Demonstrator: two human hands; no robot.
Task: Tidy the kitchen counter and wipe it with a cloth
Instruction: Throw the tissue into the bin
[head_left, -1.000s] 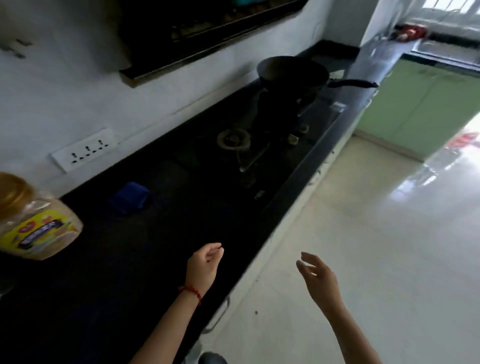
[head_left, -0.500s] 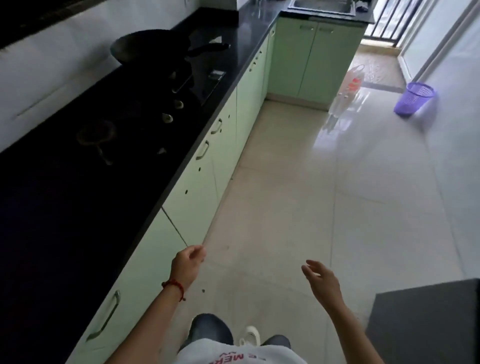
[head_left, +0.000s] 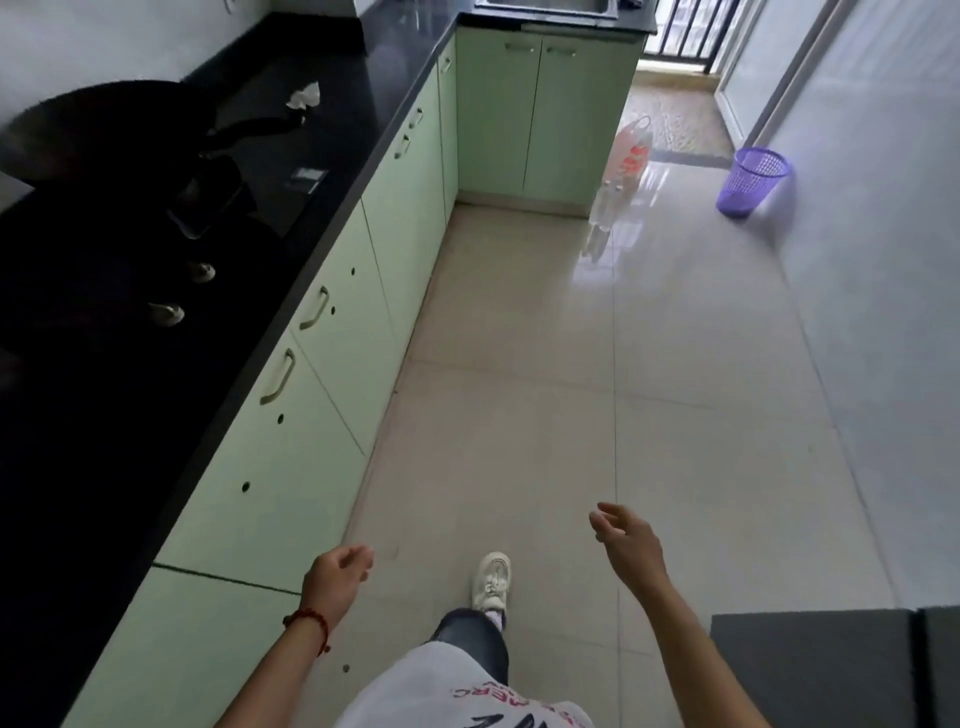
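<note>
The sink (head_left: 545, 6) at the counter's far end is cut off by the top edge. The wok (head_left: 104, 124) merges into the dark stove; its rim is hard to trace. Crumpled white item (head_left: 305, 97) near the counter's back edge: possibly tissue, too small to tell.

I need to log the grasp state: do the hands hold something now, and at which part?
Nothing is held. The left hand and the right hand both hang loosely curled and empty above the floor.

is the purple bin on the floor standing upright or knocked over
Tilted, not knocked flat. The purple bin leans by the right wall with its open rim angled up and leftward. Whether it touches the wall, cannot tell.
</note>
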